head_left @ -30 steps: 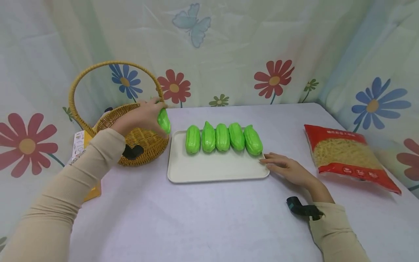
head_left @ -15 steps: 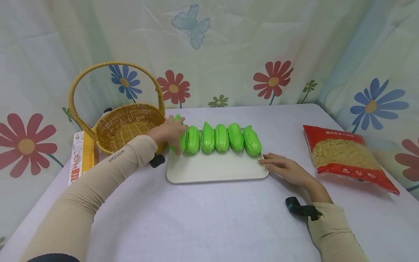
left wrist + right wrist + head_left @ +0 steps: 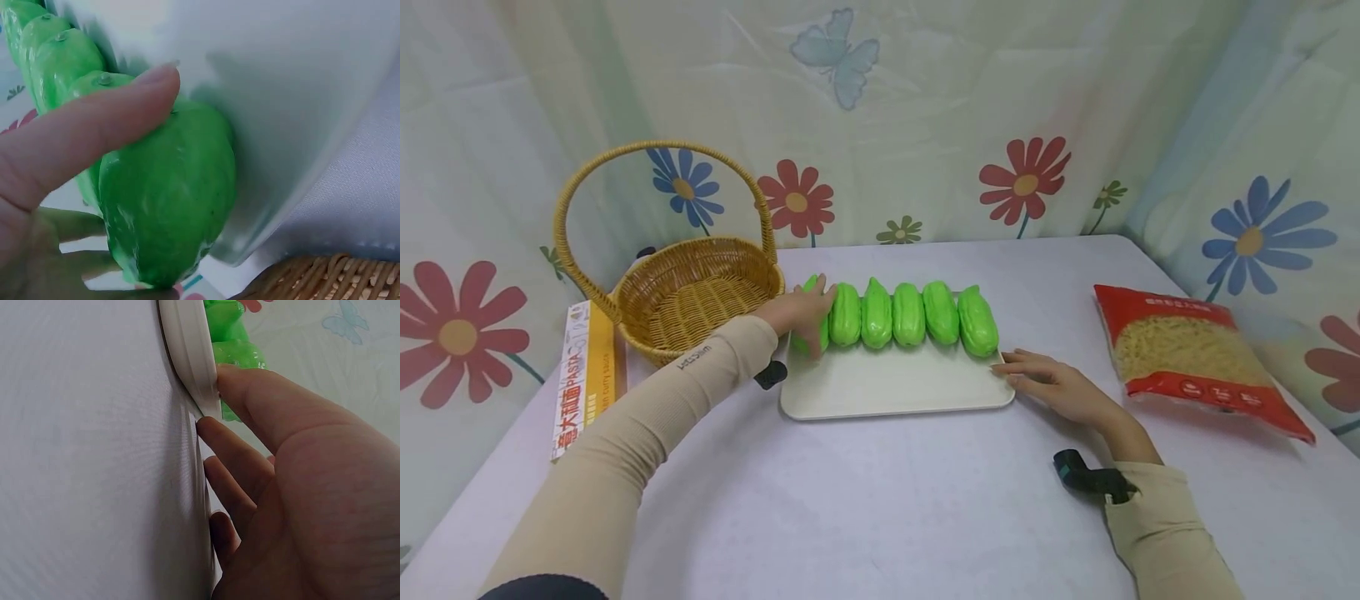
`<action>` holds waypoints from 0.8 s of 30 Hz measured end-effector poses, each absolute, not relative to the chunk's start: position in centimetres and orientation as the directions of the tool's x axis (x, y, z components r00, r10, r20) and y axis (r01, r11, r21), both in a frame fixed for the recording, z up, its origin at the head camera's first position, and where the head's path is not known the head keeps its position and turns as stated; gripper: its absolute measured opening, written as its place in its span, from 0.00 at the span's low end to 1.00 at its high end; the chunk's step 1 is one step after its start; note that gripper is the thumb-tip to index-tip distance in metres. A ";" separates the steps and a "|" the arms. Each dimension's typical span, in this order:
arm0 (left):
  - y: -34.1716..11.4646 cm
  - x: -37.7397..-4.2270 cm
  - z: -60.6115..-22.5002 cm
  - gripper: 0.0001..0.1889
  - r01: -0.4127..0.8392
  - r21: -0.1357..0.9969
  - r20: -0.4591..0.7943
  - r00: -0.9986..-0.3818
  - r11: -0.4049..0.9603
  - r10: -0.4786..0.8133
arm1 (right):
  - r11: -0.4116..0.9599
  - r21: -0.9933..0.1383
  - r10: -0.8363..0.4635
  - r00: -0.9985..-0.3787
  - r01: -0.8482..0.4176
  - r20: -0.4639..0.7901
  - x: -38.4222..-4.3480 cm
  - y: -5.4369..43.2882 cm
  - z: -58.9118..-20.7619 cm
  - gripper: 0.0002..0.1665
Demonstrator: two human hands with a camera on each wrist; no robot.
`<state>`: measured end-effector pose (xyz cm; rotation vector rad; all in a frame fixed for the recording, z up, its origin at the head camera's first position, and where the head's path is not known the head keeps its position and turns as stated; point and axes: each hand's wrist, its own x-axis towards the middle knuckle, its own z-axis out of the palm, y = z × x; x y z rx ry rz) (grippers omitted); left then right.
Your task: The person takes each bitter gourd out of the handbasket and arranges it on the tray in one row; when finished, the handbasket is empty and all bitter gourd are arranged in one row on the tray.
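Several shiny green ridged gourds (image 3: pixel 909 317) lie side by side along the far part of a white rectangular tray (image 3: pixel 895 387). My left hand (image 3: pixel 805 315) grips the leftmost gourd (image 3: pixel 172 194), thumb over its near end and fingers round its far side. In the left wrist view that gourd lies against the row, over the tray's left end; whether it bears fully on the tray I cannot tell. At the tray's right edge, my right hand (image 3: pixel 1052 383) rests with relaxed fingers, its thumb touching the rim (image 3: pixel 190 344) and the other fingertips close to the tabletop.
A wicker basket (image 3: pixel 700 304) with a tall arched handle stands just left of the tray. Behind my left forearm is a yellow and white pasta box (image 3: pixel 583 367). A red bag of pasta (image 3: pixel 1195 354) lies at the right. A flowered curtain (image 3: pixel 910 125) closes off the back.
My left hand has carried a gourd from the basket rightward to the tray's left end and settled it against the row. The right hand has stayed at the tray's right edge.
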<state>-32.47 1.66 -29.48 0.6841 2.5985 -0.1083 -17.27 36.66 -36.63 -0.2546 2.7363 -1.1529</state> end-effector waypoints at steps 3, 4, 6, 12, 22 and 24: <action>1.4 -32.8 -29.4 0.63 0.485 0.087 -0.471 -0.750 0.870 0.465 | 0.688 -0.720 -0.216 -0.973 -0.093 -0.081 -17.3 36.8 -36.7 0.25; 1.3 -33.0 -29.4 0.63 0.486 0.103 -0.482 -0.739 0.868 0.470 | 0.686 -0.722 -0.216 -0.973 -0.092 -0.081 -17.3 36.8 -36.8 0.25; 1.1 -33.3 -29.6 0.63 0.485 0.137 -0.503 -0.717 0.864 0.482 | 0.685 -0.723 -0.218 -0.972 -0.092 -0.083 -17.3 36.8 -36.9 0.25; 0.5 -33.5 -29.7 0.65 0.451 0.232 -0.520 -0.691 0.862 0.502 | 0.673 -0.730 -0.235 -0.970 -0.114 -0.065 -17.5 36.6 -37.1 0.24; 0.4 -32.7 -29.6 0.65 0.498 0.244 -0.457 -0.698 0.832 0.551 | 0.682 -0.723 -0.231 -0.971 -0.111 -0.068 -17.3 36.8 -37.2 0.24; 0.3 -32.0 -29.4 0.64 0.523 0.260 -0.437 -0.686 0.812 0.582 | 0.683 -0.723 -0.221 -0.973 -0.104 -0.069 -17.1 37.0 -37.4 0.25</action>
